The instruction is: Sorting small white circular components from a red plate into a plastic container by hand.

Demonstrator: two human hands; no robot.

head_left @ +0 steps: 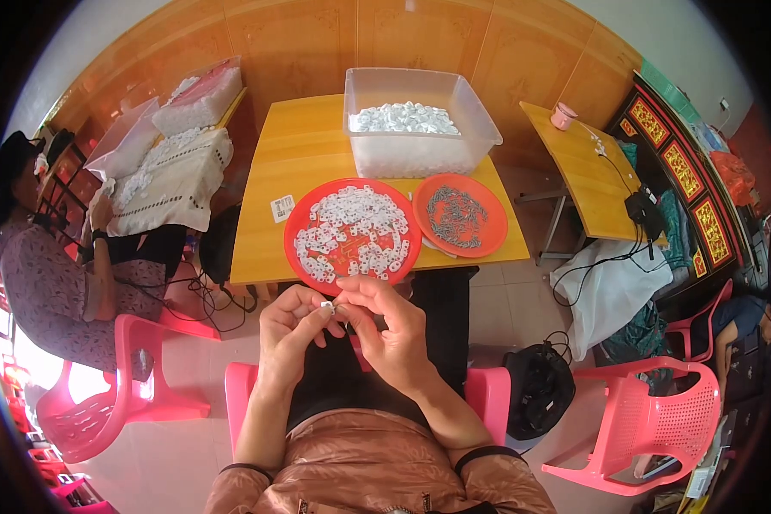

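My left hand [289, 332] pinches a small white plastic piece [326, 306] between thumb and fingertip, just in front of the table's near edge. Fingers of my right hand [384, 324] close together right beside it and meet the piece; whatever they grip is too small to make out. Beyond my hands a red plate [293, 248] holds many loose white plastic pieces [357, 214] with holes. To its right, an orange-red plate [492, 233] carries a heap of small grey metal parts [457, 216], perhaps screws or pins.
A clear plastic tub [420, 158] of white pieces stands at the back of the yellow table [295, 128]. At left, another person [68, 265] sits working by a cloth-covered table [180, 184]. Pink chairs [660, 420] and a black bag [540, 390] are on the right, near cables.
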